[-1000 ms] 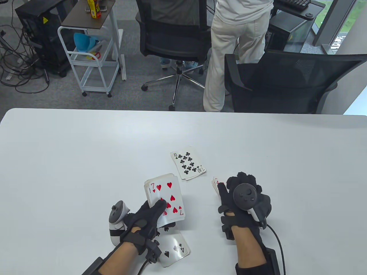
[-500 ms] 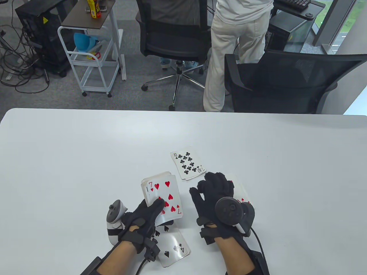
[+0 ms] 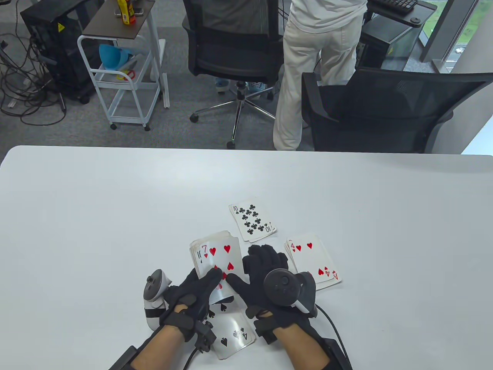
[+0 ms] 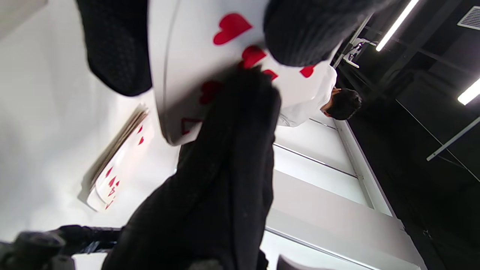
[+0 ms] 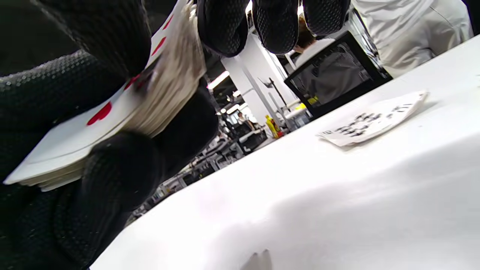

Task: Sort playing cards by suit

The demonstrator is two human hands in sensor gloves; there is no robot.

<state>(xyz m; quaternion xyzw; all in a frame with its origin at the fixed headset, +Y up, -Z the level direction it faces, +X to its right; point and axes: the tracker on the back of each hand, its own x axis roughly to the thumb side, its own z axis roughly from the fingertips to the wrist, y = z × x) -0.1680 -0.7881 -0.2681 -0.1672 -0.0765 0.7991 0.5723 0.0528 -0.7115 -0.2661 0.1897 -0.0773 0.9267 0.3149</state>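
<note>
The deck, face up with a seven of hearts on top, sits at six o'clock on the white table. Hearts pile lies at its three o'clock, clubs pile at one, spades pile at six. Office chairs stand beyond. The left hand grips the deck; the right hand pinches its top card.

Beyond the white surface stand two black office chairs, a white trolley, and a person in pale clothes.
</note>
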